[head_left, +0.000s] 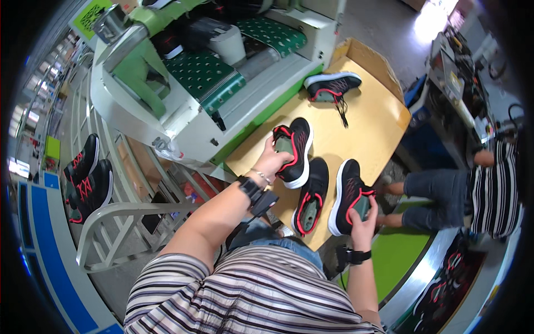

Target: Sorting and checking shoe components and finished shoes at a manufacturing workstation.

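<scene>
Two shoes on tan tabletop | left hand grips third shoe | right hand grips fourth shoe | machine beyond

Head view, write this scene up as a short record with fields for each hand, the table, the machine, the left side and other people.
Left hand: grips the near shoe at its opening
Right hand: grips the right shoe at its heel end
Table: tan; the middle shoe lies between the gripped ones, the far shoe near the far end
Machine: white and green, beyond the table
Left side: red-laced shoes, metal rack
Other people: a co-worker at right, striped top
</scene>
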{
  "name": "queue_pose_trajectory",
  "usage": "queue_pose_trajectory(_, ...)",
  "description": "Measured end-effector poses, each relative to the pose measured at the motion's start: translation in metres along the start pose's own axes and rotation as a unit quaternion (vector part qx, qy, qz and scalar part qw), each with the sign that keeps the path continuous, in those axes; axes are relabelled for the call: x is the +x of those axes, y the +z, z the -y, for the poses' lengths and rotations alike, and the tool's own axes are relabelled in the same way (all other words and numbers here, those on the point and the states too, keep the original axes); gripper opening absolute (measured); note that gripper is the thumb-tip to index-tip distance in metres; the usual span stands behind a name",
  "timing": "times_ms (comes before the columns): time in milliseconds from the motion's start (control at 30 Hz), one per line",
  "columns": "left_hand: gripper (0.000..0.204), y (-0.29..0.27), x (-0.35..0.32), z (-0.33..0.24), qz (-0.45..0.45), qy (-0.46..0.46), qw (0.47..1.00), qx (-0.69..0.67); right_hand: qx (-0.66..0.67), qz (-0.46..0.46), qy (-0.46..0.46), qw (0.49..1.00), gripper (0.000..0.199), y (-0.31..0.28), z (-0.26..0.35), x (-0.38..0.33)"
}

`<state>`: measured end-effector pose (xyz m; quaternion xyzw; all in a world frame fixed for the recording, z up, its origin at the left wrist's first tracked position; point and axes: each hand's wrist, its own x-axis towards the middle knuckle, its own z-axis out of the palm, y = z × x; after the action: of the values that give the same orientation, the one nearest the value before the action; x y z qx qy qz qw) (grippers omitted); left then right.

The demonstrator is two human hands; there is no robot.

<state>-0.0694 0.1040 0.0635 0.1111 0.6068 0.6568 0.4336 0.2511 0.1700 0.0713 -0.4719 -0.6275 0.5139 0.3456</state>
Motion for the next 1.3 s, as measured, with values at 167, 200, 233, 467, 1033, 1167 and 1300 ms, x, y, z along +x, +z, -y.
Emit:
queue_pose_trajectory(167,0.091,-0.034,-0.05,-0.101,-0.019,0.185,0.981,-0.045,-0.04,0.12,-0.179,0.976,0.065,0.047,0.117,0.125)
queue_pose_trajectory(200,0.091,-0.033,-0.054,-0.12,-0.068,0.226,0.971,-0.028,-0.009,0.144,-0.233,0.962,0.066,0.071,0.143,0.155)
queue_pose_trajectory(233,0.091,-0.031,-0.058,-0.143,-0.118,0.266,0.957,-0.01,-0.008,0.143,-0.324,0.935,0.062,0.101,0.172,0.183)
queue_pose_trajectory(467,0.092,-0.101,0.063,-0.207,-0.409,0.379,0.792,0.249,-0.16,0.059,-0.509,0.844,0.061,0.368,0.246,0.333)
queue_pose_trajectory(1033,0.082,-0.035,0.011,-0.026,-0.027,0.235,0.789,0.567,-0.402,0.195,-0.246,0.86,0.058,0.249,0.014,0.318)
queue_pose_trajectory(1167,0.086,-0.024,0.027,-0.003,-0.061,0.158,0.844,0.508,-0.178,0.445,-0.223,0.849,0.041,0.231,0.028,0.195)
queue_pose_trajectory(1300,0.113,-0.066,-0.033,0.017,-0.019,0.099,0.639,0.763,-0.048,0.325,-0.08,0.941,0.038,0.136,0.034,0.141)
